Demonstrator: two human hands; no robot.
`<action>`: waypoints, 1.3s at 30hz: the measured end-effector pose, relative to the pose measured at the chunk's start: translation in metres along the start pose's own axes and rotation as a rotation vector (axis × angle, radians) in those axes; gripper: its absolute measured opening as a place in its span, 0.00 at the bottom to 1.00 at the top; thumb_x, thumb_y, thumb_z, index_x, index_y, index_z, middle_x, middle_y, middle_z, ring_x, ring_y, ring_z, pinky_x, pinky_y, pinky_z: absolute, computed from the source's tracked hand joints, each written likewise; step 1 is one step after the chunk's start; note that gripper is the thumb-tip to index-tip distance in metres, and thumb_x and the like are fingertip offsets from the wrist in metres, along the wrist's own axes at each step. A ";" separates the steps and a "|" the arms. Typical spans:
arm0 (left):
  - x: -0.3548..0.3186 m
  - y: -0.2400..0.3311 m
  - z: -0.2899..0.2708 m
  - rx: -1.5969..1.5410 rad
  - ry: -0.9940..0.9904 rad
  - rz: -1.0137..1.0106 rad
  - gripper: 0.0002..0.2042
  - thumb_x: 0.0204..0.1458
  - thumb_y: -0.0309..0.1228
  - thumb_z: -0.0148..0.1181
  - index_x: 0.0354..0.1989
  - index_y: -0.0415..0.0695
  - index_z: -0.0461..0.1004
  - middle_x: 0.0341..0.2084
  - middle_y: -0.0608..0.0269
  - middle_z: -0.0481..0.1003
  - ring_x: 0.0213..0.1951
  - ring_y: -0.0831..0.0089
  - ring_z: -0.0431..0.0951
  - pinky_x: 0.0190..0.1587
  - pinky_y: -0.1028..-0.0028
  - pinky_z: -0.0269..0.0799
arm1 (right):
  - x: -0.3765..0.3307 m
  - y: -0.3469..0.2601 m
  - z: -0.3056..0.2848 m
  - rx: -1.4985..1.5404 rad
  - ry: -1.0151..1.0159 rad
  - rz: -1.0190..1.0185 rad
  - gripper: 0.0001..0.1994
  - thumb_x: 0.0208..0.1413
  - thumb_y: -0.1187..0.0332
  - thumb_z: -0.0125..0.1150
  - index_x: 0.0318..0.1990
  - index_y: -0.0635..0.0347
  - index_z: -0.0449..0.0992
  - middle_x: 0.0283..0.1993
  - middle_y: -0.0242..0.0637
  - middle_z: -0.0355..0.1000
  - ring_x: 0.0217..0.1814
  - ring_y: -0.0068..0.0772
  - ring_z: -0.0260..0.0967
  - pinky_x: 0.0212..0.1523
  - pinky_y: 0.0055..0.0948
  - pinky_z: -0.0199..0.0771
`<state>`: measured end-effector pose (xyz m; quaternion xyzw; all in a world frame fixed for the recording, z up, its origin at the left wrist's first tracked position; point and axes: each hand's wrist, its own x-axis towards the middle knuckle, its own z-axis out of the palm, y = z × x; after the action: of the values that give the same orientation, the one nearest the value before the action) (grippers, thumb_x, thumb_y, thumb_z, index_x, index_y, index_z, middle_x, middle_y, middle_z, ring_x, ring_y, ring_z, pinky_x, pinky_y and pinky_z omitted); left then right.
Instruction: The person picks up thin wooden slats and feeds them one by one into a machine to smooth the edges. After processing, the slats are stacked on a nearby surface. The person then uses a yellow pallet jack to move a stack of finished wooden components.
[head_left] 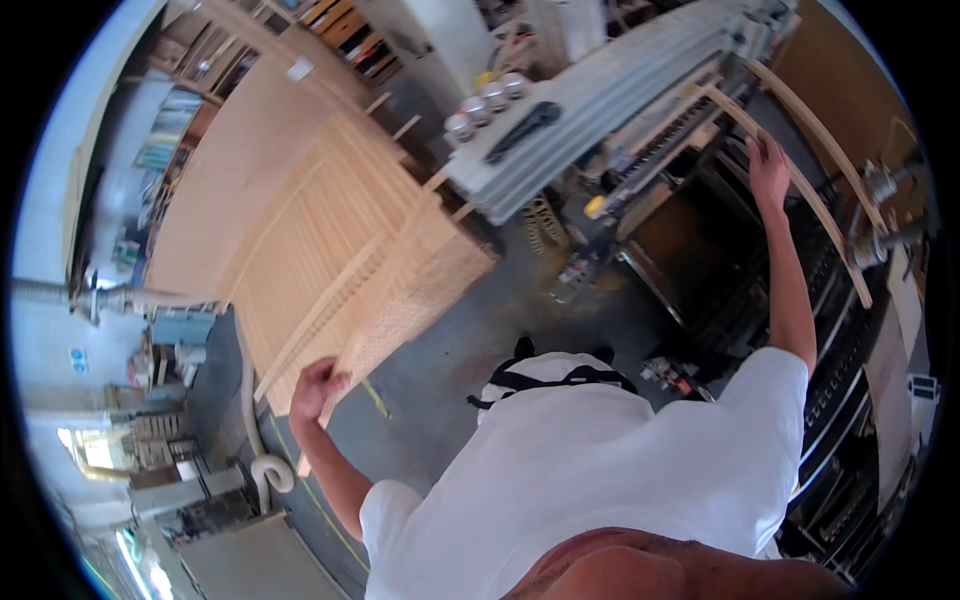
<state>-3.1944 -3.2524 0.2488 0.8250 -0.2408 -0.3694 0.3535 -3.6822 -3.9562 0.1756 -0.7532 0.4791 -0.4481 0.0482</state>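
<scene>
My left hand (316, 388), fingers curled, grips a long pale wooden strip (385, 290) over the near edge of a big stack of wooden strips (310, 240). The strip's lower end sticks out past my hand. Away to the right, my right hand (768, 175) is closed at another wooden strip (815, 205), which lies slanting across the machine (700, 215). Its fingertips rest over the strip's edge; the thumb side is partly hidden. A second, slightly curved wooden strip (815, 120) runs beside that one, farther right.
A grey metal machine beam (600, 110) crosses the far side, with several small round containers (478, 107) and a black tool (525, 130) on it. Metal clamp cylinders (868, 248) stand at right. A pale hose (268, 470) lies on the floor at left.
</scene>
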 end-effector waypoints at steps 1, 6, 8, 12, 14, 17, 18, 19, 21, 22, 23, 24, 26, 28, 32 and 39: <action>0.008 -0.002 -0.008 -0.114 -0.011 0.008 0.16 0.45 0.30 0.68 0.41 0.36 0.76 0.29 0.69 0.75 0.32 0.80 0.73 0.35 0.78 0.69 | -0.016 -0.024 0.001 0.079 -0.034 -0.004 0.15 0.58 0.62 0.61 0.48 0.62 0.76 0.42 0.43 0.76 0.43 0.40 0.75 0.44 0.35 0.74; 0.084 -0.025 -0.052 -0.403 0.134 0.116 0.13 0.51 0.33 0.65 0.41 0.38 0.74 0.28 0.64 0.76 0.29 0.77 0.75 0.32 0.78 0.71 | -0.101 -0.119 0.023 0.310 -0.165 -0.002 0.12 0.59 0.68 0.61 0.46 0.64 0.76 0.39 0.43 0.76 0.36 0.32 0.75 0.41 0.29 0.74; 0.140 -0.042 -0.066 -0.460 0.279 0.117 0.13 0.54 0.34 0.62 0.42 0.37 0.74 0.27 0.64 0.75 0.28 0.79 0.74 0.30 0.79 0.70 | -0.138 -0.139 0.034 0.342 -0.256 0.102 0.12 0.58 0.68 0.61 0.47 0.65 0.76 0.39 0.42 0.76 0.36 0.30 0.74 0.40 0.27 0.74; 0.256 -0.019 -0.066 -0.289 0.514 0.090 0.16 0.52 0.36 0.62 0.40 0.34 0.76 0.27 0.62 0.77 0.27 0.71 0.76 0.30 0.74 0.72 | -0.215 -0.163 0.044 0.436 -0.443 0.338 0.12 0.58 0.72 0.60 0.48 0.67 0.76 0.31 0.35 0.75 0.32 0.20 0.71 0.36 0.23 0.72; 0.308 -0.016 -0.071 -0.050 0.625 0.107 0.19 0.48 0.43 0.64 0.29 0.34 0.77 0.21 0.58 0.77 0.25 0.71 0.76 0.28 0.71 0.71 | -0.258 -0.162 0.052 0.391 -0.453 0.349 0.11 0.56 0.72 0.61 0.44 0.71 0.77 0.32 0.39 0.76 0.32 0.23 0.72 0.37 0.25 0.73; 0.366 0.002 -0.073 0.160 0.618 -0.044 0.21 0.47 0.45 0.62 0.26 0.33 0.78 0.22 0.49 0.78 0.29 0.61 0.80 0.34 0.66 0.74 | -0.302 -0.189 0.028 0.237 -0.594 0.365 0.11 0.54 0.72 0.61 0.42 0.70 0.77 0.32 0.43 0.76 0.35 0.27 0.74 0.39 0.28 0.72; 0.383 0.007 -0.072 0.231 0.643 -0.034 0.21 0.48 0.45 0.61 0.26 0.33 0.79 0.24 0.47 0.78 0.30 0.59 0.81 0.35 0.65 0.75 | -0.319 -0.184 0.024 0.219 -0.625 0.375 0.11 0.54 0.71 0.61 0.42 0.69 0.77 0.32 0.43 0.77 0.35 0.28 0.74 0.38 0.28 0.72; 0.396 0.009 -0.069 0.305 0.665 -0.028 0.21 0.48 0.45 0.60 0.27 0.33 0.79 0.25 0.45 0.79 0.32 0.57 0.81 0.36 0.63 0.75 | -0.333 -0.187 0.014 0.210 -0.622 0.453 0.12 0.54 0.70 0.61 0.42 0.69 0.77 0.32 0.44 0.77 0.36 0.28 0.74 0.38 0.28 0.72; 0.408 0.036 -0.043 0.269 0.600 -0.062 0.21 0.48 0.46 0.60 0.28 0.33 0.79 0.26 0.43 0.79 0.33 0.55 0.81 0.38 0.62 0.75 | -0.361 -0.192 -0.009 0.180 -0.603 0.621 0.13 0.55 0.69 0.61 0.43 0.69 0.77 0.33 0.44 0.77 0.36 0.28 0.74 0.39 0.27 0.72; 0.409 0.052 -0.033 0.252 0.570 -0.080 0.22 0.48 0.46 0.60 0.28 0.33 0.79 0.26 0.42 0.79 0.34 0.53 0.81 0.38 0.61 0.75 | -0.372 -0.194 -0.020 0.145 -0.575 0.663 0.13 0.55 0.69 0.61 0.44 0.68 0.77 0.33 0.43 0.77 0.36 0.28 0.74 0.39 0.27 0.72; 0.411 0.061 -0.033 0.240 0.518 -0.078 0.22 0.48 0.46 0.60 0.29 0.33 0.79 0.27 0.42 0.79 0.34 0.53 0.81 0.38 0.61 0.75 | -0.383 -0.193 -0.029 0.117 -0.551 0.697 0.13 0.55 0.68 0.61 0.44 0.68 0.77 0.33 0.43 0.77 0.35 0.28 0.74 0.39 0.27 0.72; 0.415 0.066 -0.031 0.232 0.464 -0.077 0.23 0.48 0.47 0.60 0.30 0.33 0.79 0.27 0.42 0.79 0.34 0.54 0.81 0.38 0.61 0.75 | -0.398 -0.187 -0.037 0.088 -0.527 0.737 0.14 0.55 0.68 0.61 0.45 0.68 0.77 0.32 0.42 0.77 0.35 0.27 0.74 0.39 0.27 0.72; 0.417 0.062 -0.032 0.211 0.445 -0.047 0.25 0.48 0.48 0.60 0.32 0.31 0.78 0.28 0.42 0.79 0.35 0.53 0.81 0.39 0.61 0.75 | -0.420 -0.181 -0.044 0.110 -0.497 0.734 0.14 0.55 0.68 0.60 0.46 0.68 0.76 0.30 0.37 0.76 0.33 0.25 0.73 0.38 0.25 0.71; 0.418 0.043 -0.034 0.190 0.513 0.016 0.27 0.48 0.49 0.61 0.35 0.30 0.76 0.31 0.42 0.79 0.37 0.53 0.80 0.40 0.62 0.75 | -0.437 -0.182 -0.048 0.126 -0.482 0.732 0.14 0.55 0.69 0.59 0.45 0.69 0.77 0.28 0.34 0.75 0.31 0.22 0.71 0.37 0.23 0.71; 0.344 0.026 0.023 0.470 0.464 0.618 0.33 0.45 0.49 0.63 0.51 0.32 0.70 0.49 0.34 0.69 0.54 0.44 0.69 0.56 0.56 0.65 | -0.475 -0.189 -0.058 0.206 -0.486 0.831 0.13 0.55 0.66 0.61 0.44 0.65 0.78 0.29 0.33 0.75 0.33 0.22 0.71 0.38 0.24 0.71; 0.222 0.001 0.112 0.663 0.272 0.977 0.38 0.44 0.47 0.66 0.62 0.40 0.61 0.62 0.34 0.54 0.64 0.34 0.52 0.66 0.49 0.49 | -0.515 -0.215 -0.070 0.205 -0.446 0.797 0.15 0.56 0.65 0.62 0.46 0.67 0.76 0.34 0.40 0.78 0.36 0.28 0.74 0.41 0.27 0.73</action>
<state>-3.1459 -3.4445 0.0985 0.7250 -0.6467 0.0390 0.2337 -3.6580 -3.4223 0.0015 -0.5798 0.6622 -0.2669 0.3925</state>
